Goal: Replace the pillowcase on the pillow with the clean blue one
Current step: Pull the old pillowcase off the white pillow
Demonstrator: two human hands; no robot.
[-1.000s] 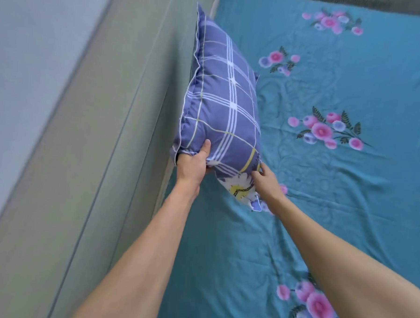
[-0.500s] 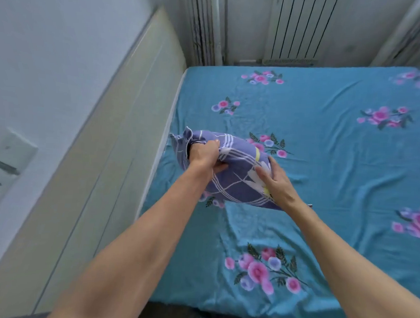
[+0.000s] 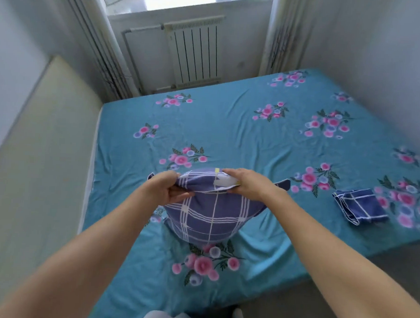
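The pillow (image 3: 211, 214) in its purple-blue plaid pillowcase stands on end on the bed, near the front edge. My left hand (image 3: 164, 189) pinches the case's upper left edge. My right hand (image 3: 247, 185) grips the upper right edge, where a white and yellow patch of fabric shows. A folded dark blue pillowcase (image 3: 361, 205) with white lines lies on the sheet to the right, apart from both hands.
The bed carries a teal sheet (image 3: 230, 126) with pink flowers. A pale padded headboard (image 3: 41, 162) runs along the left. A white radiator (image 3: 193, 53) and curtains stand under the window beyond the bed. A white wall borders the right side.
The pillow moved from the headboard side toward the bed's front and now stands on end. Both hands shifted to its top edge. The view rose, revealing the folded pillowcase.
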